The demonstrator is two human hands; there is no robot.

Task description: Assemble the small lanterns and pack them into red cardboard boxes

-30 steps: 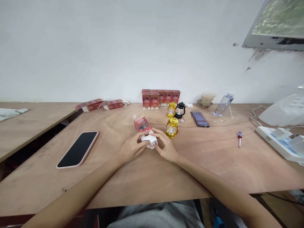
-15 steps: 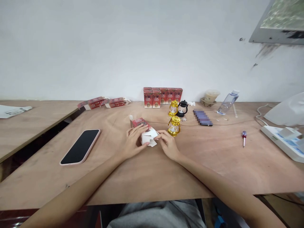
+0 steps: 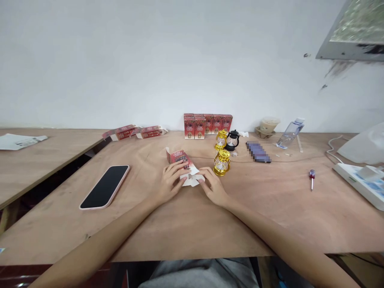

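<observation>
A red printed box [image 3: 180, 157] lies on the table between my hands, with white flaps spread at its near end and another flap raised at its far end. My left hand [image 3: 171, 182] rests over the box's left side, fingers on its top and thumb at a flap. On the right, my right hand [image 3: 212, 185] pinches the white flaps' right edge. Just beyond it stands a gold lantern [image 3: 222, 164]. Behind that are another gold lantern [image 3: 221, 141] and a black lantern [image 3: 232, 141].
Upright red boxes [image 3: 195, 128] line the wall; opened boxes [image 3: 150, 132] lie to their left. A pink-edged phone [image 3: 105, 187] is at left. Rightward are another phone [image 3: 258, 152], a cup [image 3: 268, 126], a bottle [image 3: 289, 134], a screwdriver [image 3: 312, 176] and a power strip [image 3: 360, 182].
The box's near flaps have spread apart and lie more open. My fingers have shifted slightly around them. The whole view has moved a little.
</observation>
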